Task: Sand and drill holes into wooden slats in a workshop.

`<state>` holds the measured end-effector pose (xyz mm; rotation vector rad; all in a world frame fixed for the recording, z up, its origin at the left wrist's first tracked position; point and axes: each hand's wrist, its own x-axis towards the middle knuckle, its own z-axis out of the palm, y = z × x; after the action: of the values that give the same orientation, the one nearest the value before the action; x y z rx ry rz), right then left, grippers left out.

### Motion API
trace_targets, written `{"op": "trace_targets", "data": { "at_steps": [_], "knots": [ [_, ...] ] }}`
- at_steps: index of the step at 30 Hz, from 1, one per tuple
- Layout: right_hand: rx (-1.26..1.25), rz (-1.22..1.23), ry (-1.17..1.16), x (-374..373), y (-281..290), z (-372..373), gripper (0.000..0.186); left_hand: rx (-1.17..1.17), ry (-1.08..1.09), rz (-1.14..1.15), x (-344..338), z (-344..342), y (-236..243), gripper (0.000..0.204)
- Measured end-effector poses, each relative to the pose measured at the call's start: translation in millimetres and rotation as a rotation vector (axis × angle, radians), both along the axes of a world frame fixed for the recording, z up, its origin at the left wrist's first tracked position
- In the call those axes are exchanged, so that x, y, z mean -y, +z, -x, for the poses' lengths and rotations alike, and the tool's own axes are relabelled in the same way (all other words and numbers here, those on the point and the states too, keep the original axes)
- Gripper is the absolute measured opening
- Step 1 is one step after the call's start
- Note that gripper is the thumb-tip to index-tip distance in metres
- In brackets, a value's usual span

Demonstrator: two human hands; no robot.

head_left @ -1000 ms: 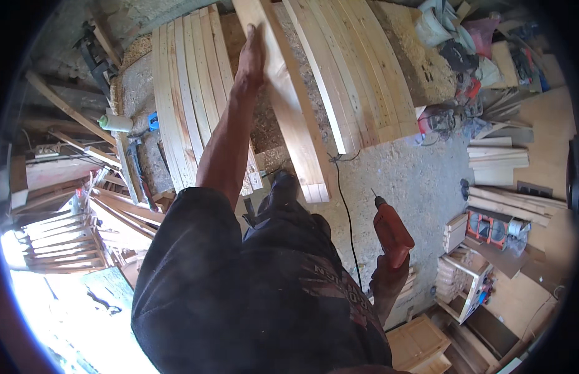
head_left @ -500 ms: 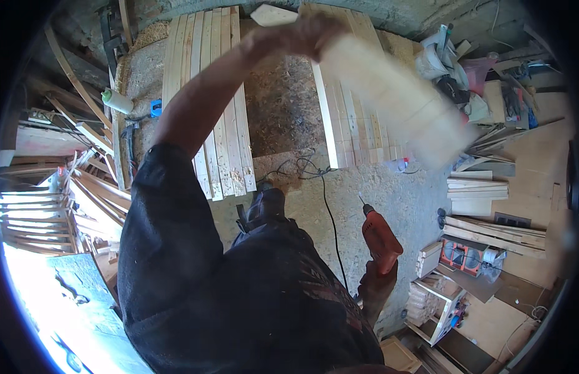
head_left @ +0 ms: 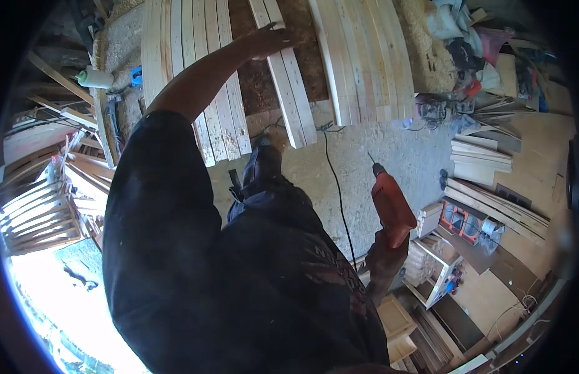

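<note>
My left hand (head_left: 269,42) rests across a pair of pale wooden slats (head_left: 292,93), its fingers apart on their upper face. The slats lie side by side over the dark gap between two larger groups of slats. In my right hand (head_left: 389,252), low on the right, is a red power drill (head_left: 394,209). My fingers wrap round its handle, and its thin bit points up and away from me. To the left lies one group of slats (head_left: 199,68) with small dark marks along them; to the right lies another group (head_left: 364,68).
A black cord (head_left: 338,199) runs along the concrete floor (head_left: 358,181). Sawdust (head_left: 426,56) lies beyond the right slats. A white bottle (head_left: 95,78) and a blue tool (head_left: 137,76) sit at far left. Stacked boards (head_left: 483,156) and an orange-framed box (head_left: 459,219) stand at right.
My left hand has moved left and nearer from the right group, where it held a blurred pale board. A pair of slats now lies over the gap. The drill has shifted slightly right.
</note>
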<state>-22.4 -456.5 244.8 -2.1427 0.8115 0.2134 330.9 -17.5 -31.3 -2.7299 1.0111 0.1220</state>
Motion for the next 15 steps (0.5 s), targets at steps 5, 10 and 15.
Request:
{"op": "trace_targets", "data": {
  "at_steps": [5,10,15],
  "knots": [
    [0.006,0.202,0.233,-21,5,-19,0.040,0.041,0.883,0.438,34,21,19,0.101],
    [-0.193,0.209,0.457,-60,22,-47,0.054,-0.046,1.452,0.941,84,42,26,0.123],
    [-0.299,0.154,0.530,-90,25,-68,0.058,0.153,1.336,1.006,89,39,10,0.130]
  ]
}}
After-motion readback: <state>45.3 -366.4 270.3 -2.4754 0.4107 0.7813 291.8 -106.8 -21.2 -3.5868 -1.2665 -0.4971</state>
